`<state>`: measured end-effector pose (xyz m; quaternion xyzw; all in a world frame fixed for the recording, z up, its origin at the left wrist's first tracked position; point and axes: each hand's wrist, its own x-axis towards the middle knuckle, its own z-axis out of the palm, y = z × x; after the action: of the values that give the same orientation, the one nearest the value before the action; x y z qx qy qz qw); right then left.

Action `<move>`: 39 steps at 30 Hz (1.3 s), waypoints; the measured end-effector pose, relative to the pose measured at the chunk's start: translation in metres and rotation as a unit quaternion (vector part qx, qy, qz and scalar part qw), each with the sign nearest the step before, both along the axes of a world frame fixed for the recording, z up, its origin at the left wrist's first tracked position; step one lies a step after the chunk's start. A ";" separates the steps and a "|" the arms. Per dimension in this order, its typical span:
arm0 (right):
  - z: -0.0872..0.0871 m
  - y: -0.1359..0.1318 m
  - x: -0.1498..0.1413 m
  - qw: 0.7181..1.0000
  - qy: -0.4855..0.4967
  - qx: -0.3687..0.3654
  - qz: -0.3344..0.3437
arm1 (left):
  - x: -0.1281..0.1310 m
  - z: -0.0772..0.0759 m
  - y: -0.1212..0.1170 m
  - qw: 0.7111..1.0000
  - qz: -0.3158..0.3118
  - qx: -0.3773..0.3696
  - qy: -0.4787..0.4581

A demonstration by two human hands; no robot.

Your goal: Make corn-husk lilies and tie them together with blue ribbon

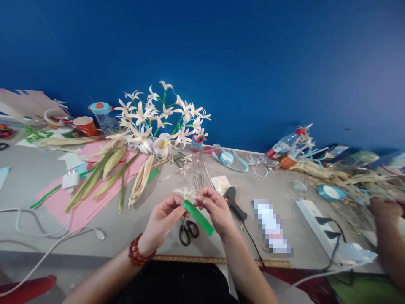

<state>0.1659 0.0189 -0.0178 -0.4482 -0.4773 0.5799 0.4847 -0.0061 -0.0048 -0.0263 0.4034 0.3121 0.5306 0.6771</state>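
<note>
In front of my body, my left hand [165,217] pinches a white flower [186,194] just below its petals, at the upper end of a green strip [198,218]. My right hand [216,207] is closed, thumb and fingertips together at the strip's upper edge, close to the petals. The strip slants down to the right, its lower end loose. Black-handled scissors [184,234] lie on the table beneath my hands, their blades mostly hidden. Thin wires [198,169] lie just beyond the flower.
Finished white flowers [141,113] stand in cups behind. Dried husks [141,181] and pink paper [91,198] lie left. Rightward are a glue gun [233,200], a blurred-out phone-shaped object [274,230], a power strip [316,223] and another person's hand [384,209]. A ruler [221,259] lines the front edge.
</note>
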 end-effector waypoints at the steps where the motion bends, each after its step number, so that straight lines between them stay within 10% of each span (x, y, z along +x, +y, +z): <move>1: -0.006 0.002 0.004 1.000 -0.028 0.006 -0.010 | -0.001 -0.001 0.000 1.000 0.002 -0.003 -0.004; 4: -0.029 0.004 0.016 0.981 -0.186 0.040 -0.048 | -0.007 -0.003 -0.001 1.000 0.012 -0.006 -0.011; 11: -0.051 -0.006 0.031 0.841 -0.524 0.112 -0.077 | -0.029 0.000 0.011 0.999 0.042 0.011 0.022; 26: 0.025 -0.012 -0.003 0.984 -0.111 0.133 0.032 | -0.012 0.008 0.009 0.988 0.029 0.050 0.146; 39: 0.025 -0.011 -0.018 0.988 -0.092 0.127 0.001 | -0.004 0.012 0.004 0.972 0.024 0.103 0.210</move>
<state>0.1483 0.0079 0.0072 -0.4343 -0.5902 0.4714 0.4907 -0.0105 -0.0010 -0.0143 0.5657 0.4003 0.4796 0.5383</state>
